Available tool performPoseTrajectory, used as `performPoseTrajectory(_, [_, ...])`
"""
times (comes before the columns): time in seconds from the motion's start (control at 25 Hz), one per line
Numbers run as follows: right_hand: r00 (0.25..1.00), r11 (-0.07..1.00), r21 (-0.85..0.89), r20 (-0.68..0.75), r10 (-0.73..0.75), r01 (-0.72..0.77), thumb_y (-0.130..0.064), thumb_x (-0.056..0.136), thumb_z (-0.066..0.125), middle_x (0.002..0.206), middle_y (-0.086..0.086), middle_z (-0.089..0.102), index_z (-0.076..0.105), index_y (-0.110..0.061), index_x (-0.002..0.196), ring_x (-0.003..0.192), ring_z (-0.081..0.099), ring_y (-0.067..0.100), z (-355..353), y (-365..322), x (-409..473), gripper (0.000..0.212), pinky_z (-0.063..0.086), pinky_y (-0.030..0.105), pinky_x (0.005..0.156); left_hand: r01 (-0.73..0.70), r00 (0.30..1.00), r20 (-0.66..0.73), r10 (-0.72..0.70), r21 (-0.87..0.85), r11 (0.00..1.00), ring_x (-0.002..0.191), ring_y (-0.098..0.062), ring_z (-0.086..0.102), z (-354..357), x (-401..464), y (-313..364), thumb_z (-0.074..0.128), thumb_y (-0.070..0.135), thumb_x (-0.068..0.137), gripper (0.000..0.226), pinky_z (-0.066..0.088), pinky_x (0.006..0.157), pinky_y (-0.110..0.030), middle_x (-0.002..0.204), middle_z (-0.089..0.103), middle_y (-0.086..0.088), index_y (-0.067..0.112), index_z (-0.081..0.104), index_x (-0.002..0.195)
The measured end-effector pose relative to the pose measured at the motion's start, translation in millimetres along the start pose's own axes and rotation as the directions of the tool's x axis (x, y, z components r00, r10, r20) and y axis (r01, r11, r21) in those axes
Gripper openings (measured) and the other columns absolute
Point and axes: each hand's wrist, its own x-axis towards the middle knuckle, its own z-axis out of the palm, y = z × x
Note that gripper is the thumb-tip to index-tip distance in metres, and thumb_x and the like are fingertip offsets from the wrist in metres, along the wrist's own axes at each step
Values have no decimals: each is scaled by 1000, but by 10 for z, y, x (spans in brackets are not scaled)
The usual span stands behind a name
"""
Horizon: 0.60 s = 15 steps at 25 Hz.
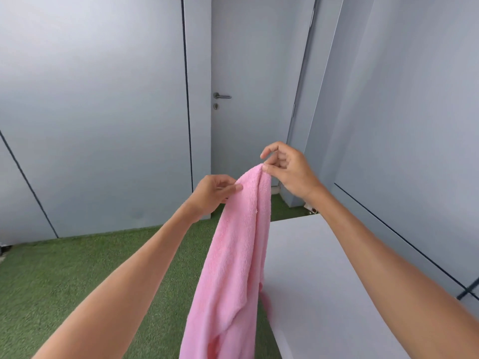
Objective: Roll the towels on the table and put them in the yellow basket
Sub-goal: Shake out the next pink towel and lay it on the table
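A pink towel (pixel 233 255) hangs bunched and lengthwise in the air in front of me, its lower end running out of the frame's bottom. My right hand (pixel 287 169) pinches its top corner between thumb and fingers. My left hand (pixel 212 194) pinches the towel's upper edge just below and to the left. Both hands are raised at about the same height, close together. The white table (pixel 324 281) lies below on the right, and the towel hangs along its left edge. No yellow basket is in view.
Green artificial grass (pixel 77 275) covers the floor on the left. Grey wall panels stand all around, with a grey door and its metal handle (pixel 221 96) straight ahead. A dark frame part (pixel 469 291) shows at the right edge.
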Motion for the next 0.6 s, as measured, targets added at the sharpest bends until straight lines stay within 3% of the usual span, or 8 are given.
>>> performPoseTrajectory(0.08, [995,996,8,46,84,-84,-14,84,70,85,1,68,63,-22,108,81,65,14,60,270,207,26,52,30,84,-58,992,-108,63,52,997,66,-13,53,-173,338,-63,67,34,88,22,46,66,-32,71,61,6,13,69,84])
performPoseTrajectory(0.16, [977,985,32,130,166,-171,-24,84,72,98,-2,72,65,-24,115,94,67,9,203,520,392,32,53,28,87,-136,981,-114,156,166,977,56,-7,47,-249,644,-58,66,29,89,18,40,59,-24,59,56,15,14,68,80])
performPoseTrajectory(0.24, [976,976,110,129,173,-187,-24,87,69,98,0,74,69,-15,107,94,68,10,307,724,654,21,55,32,86,-175,974,-97,205,255,951,52,-1,43,-265,921,-55,65,25,90,16,36,56,-17,54,55,17,16,68,77])
performPoseTrajectory(0.32, [988,982,124,79,136,-145,-22,88,68,91,0,75,71,-11,98,86,68,9,304,847,928,16,55,32,85,-158,974,-118,192,251,955,55,-6,44,-370,1136,-180,66,29,89,17,36,57,-21,60,59,8,15,69,79])
performPoseTrajectory(0.4, [990,991,90,105,92,-102,-18,87,69,91,3,74,72,-8,96,86,68,9,234,1003,1329,14,52,27,84,-88,991,-84,104,178,980,61,-8,49,-490,1396,-394,67,33,87,20,40,62,-25,70,61,3,13,70,88])
performPoseTrajectory(0.48, [974,998,9,221,59,-62,-17,87,69,93,7,73,72,-8,95,87,66,10,233,1116,1690,12,51,28,84,61,995,75,-58,-41,997,77,-10,61,-570,1594,-580,60,44,89,33,50,72,-30,95,70,3,19,68,109])
performPoseTrajectory(0.56, [935,999,-48,354,12,5,-15,87,69,92,9,73,73,-9,94,85,64,10,304,1166,1980,10,51,31,85,247,950,247,-190,-221,944,94,-15,64,-639,1802,-727,46,57,91,46,53,79,-35,120,66,2,29,58,127])
performPoseTrajectory(0.6, [922,999,-32,388,1,13,-13,87,69,92,9,72,73,-9,93,84,64,11,335,1202,2099,9,51,32,85,280,931,297,-210,-215,936,98,-16,64,-686,1900,-797,45,54,93,44,53,80,-36,122,65,-2,29,58,128])
